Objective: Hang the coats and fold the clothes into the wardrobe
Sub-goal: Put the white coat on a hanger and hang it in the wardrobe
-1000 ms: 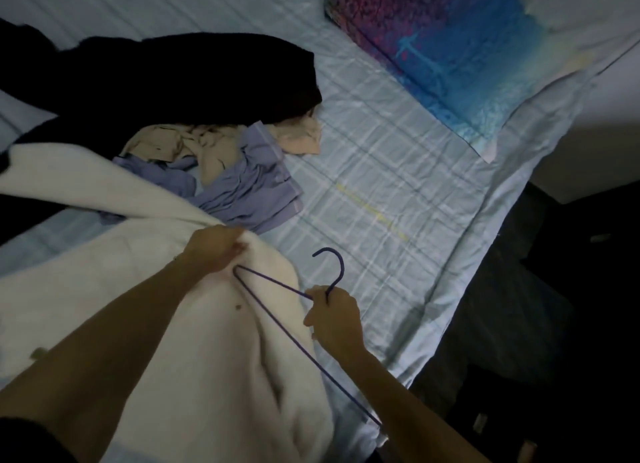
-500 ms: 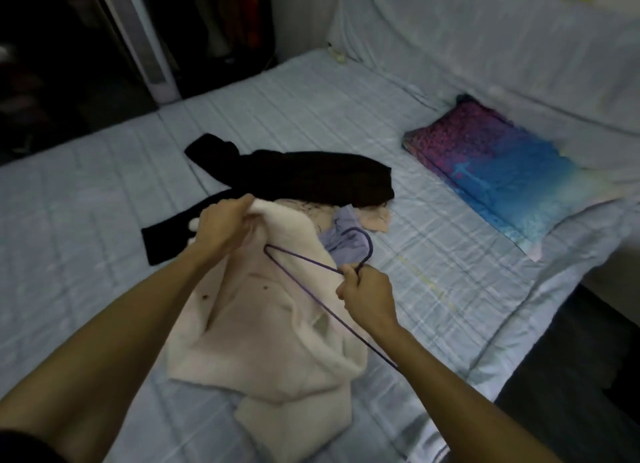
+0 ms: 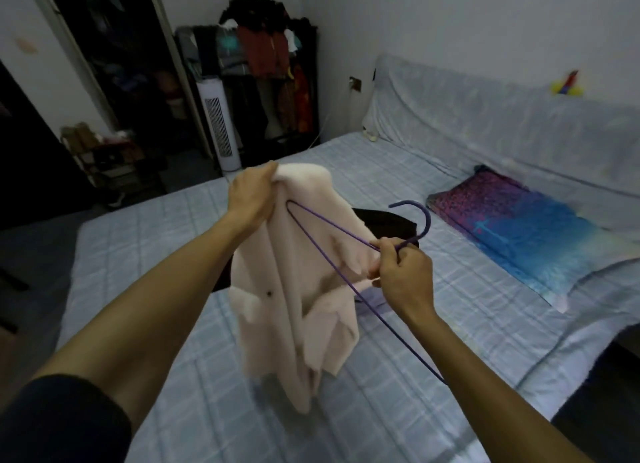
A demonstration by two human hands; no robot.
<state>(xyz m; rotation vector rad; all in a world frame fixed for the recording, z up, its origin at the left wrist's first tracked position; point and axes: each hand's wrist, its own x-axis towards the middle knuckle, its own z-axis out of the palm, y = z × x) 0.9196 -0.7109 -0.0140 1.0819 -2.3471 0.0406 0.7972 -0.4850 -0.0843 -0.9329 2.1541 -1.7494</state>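
Left hand (image 3: 254,196): fingers closed tight on the top edge of the cream coat (image 3: 304,289), raised over the middle of the bed (image 3: 415,376).
Right hand (image 3: 403,275): fingers curled round the neck of the purple hanger (image 3: 428,220), just below the hook; hook points up and to the far right.
Cream coat: hangs down from the left hand's grip, front facing the camera, one dark button visible. Cannot tell whether the lower hem touches the sheet.
Purple hanger: thin wire. One shoulder bend lies against the coat just beside the left hand's fingers; the other arm runs near and right, along the right forearm.
Black garment (image 3: 384,225): flat on the bed behind the coat, partly hidden.
Lilac garment (image 3: 372,301): on the sheet under the right hand, mostly covered.
Pillow (image 3: 519,227): purple-blue, right side of the bed.
Clothes rack (image 3: 270,64): far wall, full of hung garments.
White tower unit (image 3: 220,126): stands just left of the rack.
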